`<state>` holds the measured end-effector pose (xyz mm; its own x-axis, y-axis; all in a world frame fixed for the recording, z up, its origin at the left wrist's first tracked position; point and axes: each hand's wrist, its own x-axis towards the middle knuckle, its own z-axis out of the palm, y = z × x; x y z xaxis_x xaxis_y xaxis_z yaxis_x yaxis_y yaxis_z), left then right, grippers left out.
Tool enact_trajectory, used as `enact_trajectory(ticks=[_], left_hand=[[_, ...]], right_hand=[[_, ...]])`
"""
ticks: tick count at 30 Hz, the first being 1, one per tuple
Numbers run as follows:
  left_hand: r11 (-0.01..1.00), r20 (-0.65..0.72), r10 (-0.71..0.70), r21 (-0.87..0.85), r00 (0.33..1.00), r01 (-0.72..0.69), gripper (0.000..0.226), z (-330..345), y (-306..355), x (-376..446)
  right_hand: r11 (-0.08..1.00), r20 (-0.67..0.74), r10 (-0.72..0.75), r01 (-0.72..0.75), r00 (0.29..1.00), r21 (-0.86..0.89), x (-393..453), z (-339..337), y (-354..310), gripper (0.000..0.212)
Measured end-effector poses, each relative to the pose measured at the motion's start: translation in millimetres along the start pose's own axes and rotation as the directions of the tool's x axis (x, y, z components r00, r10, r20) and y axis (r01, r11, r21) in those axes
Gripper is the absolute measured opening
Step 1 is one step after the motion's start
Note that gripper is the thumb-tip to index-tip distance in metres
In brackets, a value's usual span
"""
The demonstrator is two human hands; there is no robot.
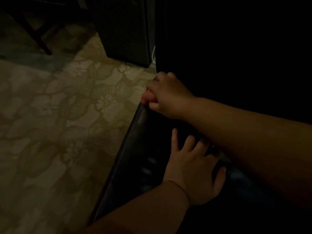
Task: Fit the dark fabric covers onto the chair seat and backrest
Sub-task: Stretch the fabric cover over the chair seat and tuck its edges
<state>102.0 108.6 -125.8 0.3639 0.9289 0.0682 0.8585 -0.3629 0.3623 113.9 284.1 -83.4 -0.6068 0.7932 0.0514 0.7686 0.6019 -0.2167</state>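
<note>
The scene is very dim. The chair seat (135, 157) is dark and glossy, and its edge runs diagonally from bottom centre up to the middle. The dark fabric cover (236, 56) fills the upper right as a black mass; its folds cannot be made out. My right hand (166, 96) reaches across from the right, fingers curled shut around the cover's edge at the seat's far corner. My left hand (194, 168) lies flat on the seat with fingers spread, partly under my right forearm.
A pale carpet (59, 124) with a floral pattern covers the floor on the left. A dark cabinet or box (125, 31) stands at top centre, with a thin white cable (153, 54) beside it. Dark wooden furniture legs (37, 34) cross the top left.
</note>
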Motion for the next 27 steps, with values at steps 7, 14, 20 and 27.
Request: enact_trajectory(ticks=[7, 14, 20, 27], left_hand=[[1.0, -0.053, -0.005, 0.001, 0.999, 0.005, 0.061, 0, 0, -1], [1.0, -0.057, 0.014, 0.002, 0.998, -0.014, 0.046, 5, -3, -1], [1.0, -0.06, 0.023, 0.007, 0.998, -0.022, 0.062, 3, -5, 2], [0.995, -0.032, 0.094, 0.022, 0.995, -0.093, 0.06, 4, -10, 5]], right_hand=[[0.992, 0.211, -0.111, 0.121, 0.971, -0.037, -16, -23, 37, 0.042], [0.998, 0.023, 0.007, -0.008, 1.0, 0.056, 23, 1, 4, 0.04], [0.994, 0.137, -0.096, 0.087, 0.986, 0.064, -23, -17, 35, 0.035], [0.976, 0.115, 0.207, -0.213, 0.972, 0.049, -128, -30, 103, 0.029]])
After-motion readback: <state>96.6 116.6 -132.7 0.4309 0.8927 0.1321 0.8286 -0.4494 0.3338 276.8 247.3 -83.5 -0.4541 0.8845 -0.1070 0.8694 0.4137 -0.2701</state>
